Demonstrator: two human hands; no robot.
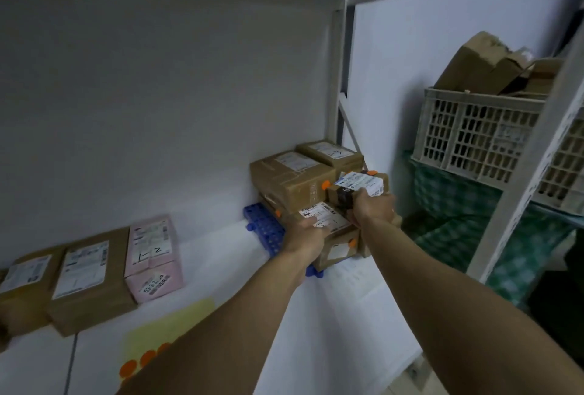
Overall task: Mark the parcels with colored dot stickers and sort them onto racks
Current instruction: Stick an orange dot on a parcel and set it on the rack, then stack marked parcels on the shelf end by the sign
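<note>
Both arms are stretched out to the stack in the corner. The right hand [374, 206] is closed round a small labelled parcel [363, 187], setting it against the larger box [290, 178] with an orange dot [325, 186] on its corner, so it looks as if like-coloured parcels are being kept together. The left hand [305, 236] presses down on a flat labelled parcel [328, 220] lower in the pile, fingers curled over its near edge, probably to steady the stack while the small one goes on. The pile rests partly on a blue plastic rack [264, 227], which lifts it off the white bench [331, 315]. Further left, well apart, a pink parcel [153, 257] and two brown boxes [85, 280] lie in their own row, seemingly a separate group. Near the elbow a yellow sheet of orange dot stickers [148, 356] lies within easy reach for marking. Beyond the rack post, a slatted crate [474, 141] holds cardboard.
</note>
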